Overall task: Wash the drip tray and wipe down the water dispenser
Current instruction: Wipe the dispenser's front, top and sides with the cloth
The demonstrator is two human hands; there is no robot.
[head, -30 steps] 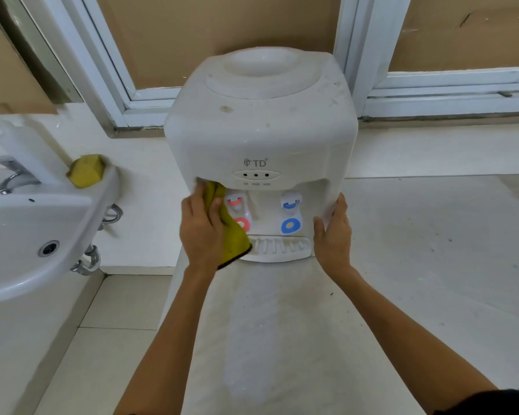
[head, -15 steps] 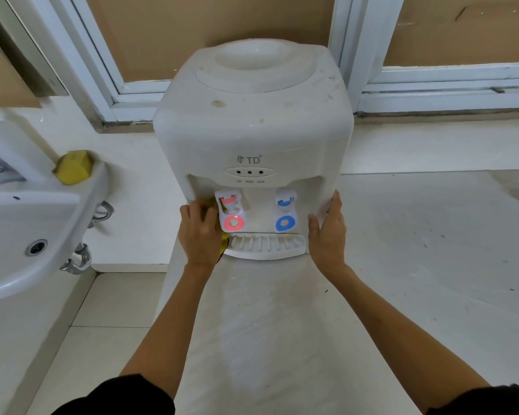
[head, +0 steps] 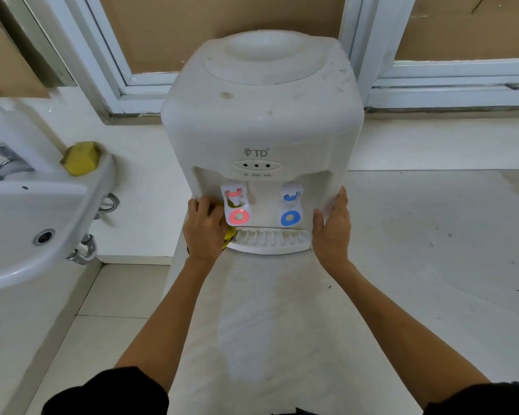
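— What is the big white thing?

— It is a water dispenser (head: 261,115). It is smooth hard plastic, boxy with round corners, and it has a round dip on top. It has some little dirty spots. It stands at the back edge of a pale stone counter (head: 417,250), close to the counter's left edge.

— How many taps does it have?

— Two. One red tap (head: 237,206) and one blue tap (head: 290,208). Each has a round ring at the bottom. Above them are three tiny dark dots in a row.

— Where is the drip tray?

— The drip tray (head: 270,239) sits at the bottom front of the dispenser, under the two taps. It is white and curved, with a row of ribs across it.

— What are the hands doing?

— The left hand (head: 206,232) has its fingers curled over a soft yellow cloth (head: 229,233) and presses it by the red tap. Only a bit of cloth peeks out. The right hand (head: 333,226) is flat and spread, with nothing in it, pressed on the dispenser's right front corner.

— What else is there?

— One shiny white sink (head: 27,223) on the left, with one lumpy yellow sponge (head: 81,157) on its back corner.
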